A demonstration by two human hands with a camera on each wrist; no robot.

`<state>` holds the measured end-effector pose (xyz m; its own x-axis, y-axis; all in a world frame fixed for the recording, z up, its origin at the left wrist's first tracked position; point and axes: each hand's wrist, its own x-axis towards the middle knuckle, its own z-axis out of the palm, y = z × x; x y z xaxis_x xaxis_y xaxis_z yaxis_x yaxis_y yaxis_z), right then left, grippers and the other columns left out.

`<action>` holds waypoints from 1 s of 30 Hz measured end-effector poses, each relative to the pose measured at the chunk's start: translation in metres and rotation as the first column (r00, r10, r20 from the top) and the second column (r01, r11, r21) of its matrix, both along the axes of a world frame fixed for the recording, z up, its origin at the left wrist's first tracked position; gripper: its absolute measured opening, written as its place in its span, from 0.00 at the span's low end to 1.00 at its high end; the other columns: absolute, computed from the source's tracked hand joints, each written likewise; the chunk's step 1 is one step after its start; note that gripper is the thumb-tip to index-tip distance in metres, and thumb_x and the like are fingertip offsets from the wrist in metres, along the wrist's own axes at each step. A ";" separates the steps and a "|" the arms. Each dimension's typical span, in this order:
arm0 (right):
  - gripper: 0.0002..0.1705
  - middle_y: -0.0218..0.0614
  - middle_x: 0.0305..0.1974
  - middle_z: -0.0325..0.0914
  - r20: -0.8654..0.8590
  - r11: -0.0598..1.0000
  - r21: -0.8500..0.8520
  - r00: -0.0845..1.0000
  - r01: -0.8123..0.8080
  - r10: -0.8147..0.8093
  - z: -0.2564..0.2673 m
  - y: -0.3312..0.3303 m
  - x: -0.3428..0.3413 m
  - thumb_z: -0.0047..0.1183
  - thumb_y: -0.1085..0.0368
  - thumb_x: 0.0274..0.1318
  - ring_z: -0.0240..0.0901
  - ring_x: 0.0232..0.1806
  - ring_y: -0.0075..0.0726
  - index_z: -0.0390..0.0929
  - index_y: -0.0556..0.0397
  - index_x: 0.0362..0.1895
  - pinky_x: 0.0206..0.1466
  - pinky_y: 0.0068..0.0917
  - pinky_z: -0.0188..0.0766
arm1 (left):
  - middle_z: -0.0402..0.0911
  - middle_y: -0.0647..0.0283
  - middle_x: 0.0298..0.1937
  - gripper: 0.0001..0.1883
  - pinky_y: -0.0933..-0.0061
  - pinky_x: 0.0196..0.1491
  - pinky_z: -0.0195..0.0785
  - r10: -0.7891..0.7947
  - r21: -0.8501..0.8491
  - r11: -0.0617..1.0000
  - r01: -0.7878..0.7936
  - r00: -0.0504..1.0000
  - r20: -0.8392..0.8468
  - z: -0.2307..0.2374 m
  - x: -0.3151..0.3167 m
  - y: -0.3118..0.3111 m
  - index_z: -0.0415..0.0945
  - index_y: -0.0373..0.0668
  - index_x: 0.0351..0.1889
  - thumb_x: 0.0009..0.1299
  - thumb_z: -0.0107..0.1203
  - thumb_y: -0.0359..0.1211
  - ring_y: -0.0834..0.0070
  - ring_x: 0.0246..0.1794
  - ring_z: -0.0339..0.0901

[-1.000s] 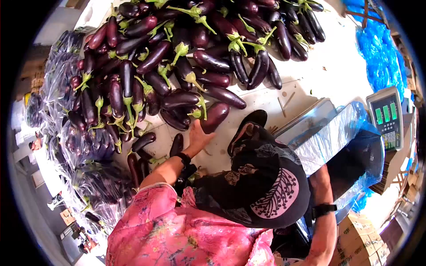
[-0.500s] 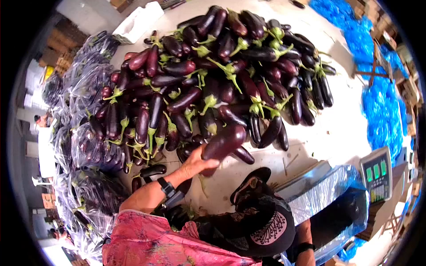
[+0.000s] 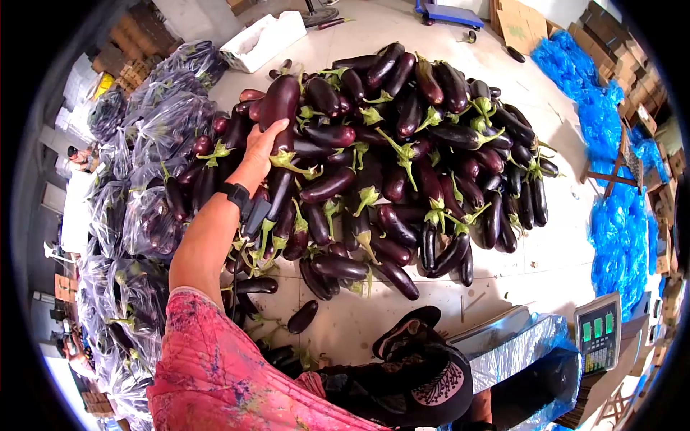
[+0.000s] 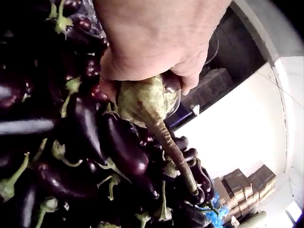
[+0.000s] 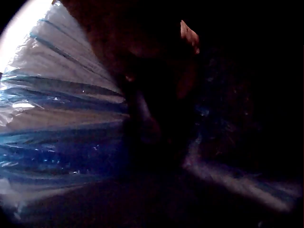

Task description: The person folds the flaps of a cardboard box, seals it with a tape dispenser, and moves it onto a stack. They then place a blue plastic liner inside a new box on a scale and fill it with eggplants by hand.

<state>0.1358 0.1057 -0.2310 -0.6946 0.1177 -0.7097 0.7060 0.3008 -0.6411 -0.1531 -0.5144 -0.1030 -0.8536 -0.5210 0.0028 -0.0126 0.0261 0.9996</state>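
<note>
My left hand [image 3: 260, 149] grips a large dark eggplant [image 3: 280, 102] over the left end of a big eggplant pile [image 3: 388, 169]. Seen from the left wrist, the hand [image 4: 159, 45] wraps round the stem end, and the green cap [image 4: 137, 100] with its long brown stem points toward the camera. Low in the head view, a cap hides most of my right arm. The right hand [image 5: 142, 45] is in deep shadow beside bluish plastic film [image 5: 61, 152], within the plastic-lined opening. Beneath it shows a dim glossy shape; I cannot tell whether its fingers hold it.
A plastic liner [image 3: 528, 352] drapes the dark opening at lower right, beside a digital scale display [image 3: 598, 332]. Bagged eggplants [image 3: 154, 215] line the left side. A white foam box [image 3: 264, 42] lies behind the pile, and blue plastic [image 3: 611, 237] runs along the right.
My left hand has lifted the large eggplant from the pile's near edge and carried it to the far left end. The head view has shifted, showing more floor beyond. My right arm stays low by the liner.
</note>
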 end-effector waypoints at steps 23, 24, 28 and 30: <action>0.19 0.43 0.48 0.78 -0.017 0.968 0.130 0.976 -0.214 0.218 0.002 -0.027 -0.046 0.49 0.61 0.64 0.76 0.49 0.41 0.73 0.57 0.56 0.50 0.33 0.73 | 0.77 0.55 0.56 0.34 0.65 0.62 0.65 -0.282 -0.469 0.823 0.321 0.947 0.153 -0.074 0.002 0.037 0.70 0.37 0.62 0.60 0.67 0.43 0.66 0.57 0.74; 0.19 0.43 0.48 0.78 -0.015 0.967 0.137 0.975 -0.216 0.220 0.002 -0.028 -0.048 0.49 0.61 0.64 0.76 0.49 0.41 0.73 0.57 0.56 0.50 0.33 0.73 | 0.78 0.54 0.55 0.33 0.63 0.61 0.65 -0.207 -0.596 0.766 0.239 0.971 0.123 -0.069 -0.016 0.021 0.70 0.37 0.61 0.62 0.66 0.43 0.62 0.56 0.74; 0.19 0.44 0.48 0.78 0.003 0.963 0.156 0.975 -0.220 0.222 -0.001 -0.029 -0.053 0.49 0.60 0.65 0.76 0.49 0.41 0.73 0.57 0.56 0.50 0.33 0.73 | 0.70 0.51 0.63 0.36 0.47 0.63 0.60 0.292 -0.982 0.128 -0.140 0.952 -0.098 -0.023 -0.071 -0.033 0.66 0.42 0.64 0.59 0.65 0.44 0.50 0.65 0.64; 0.19 0.44 0.48 0.78 0.020 0.961 0.170 0.976 -0.218 0.218 -0.003 -0.028 -0.054 0.49 0.60 0.65 0.76 0.49 0.42 0.73 0.57 0.56 0.50 0.33 0.73 | 0.64 0.54 0.68 0.39 0.42 0.62 0.60 0.341 -0.990 0.116 0.074 0.934 0.110 -0.021 -0.088 -0.074 0.62 0.45 0.67 0.59 0.66 0.45 0.50 0.67 0.61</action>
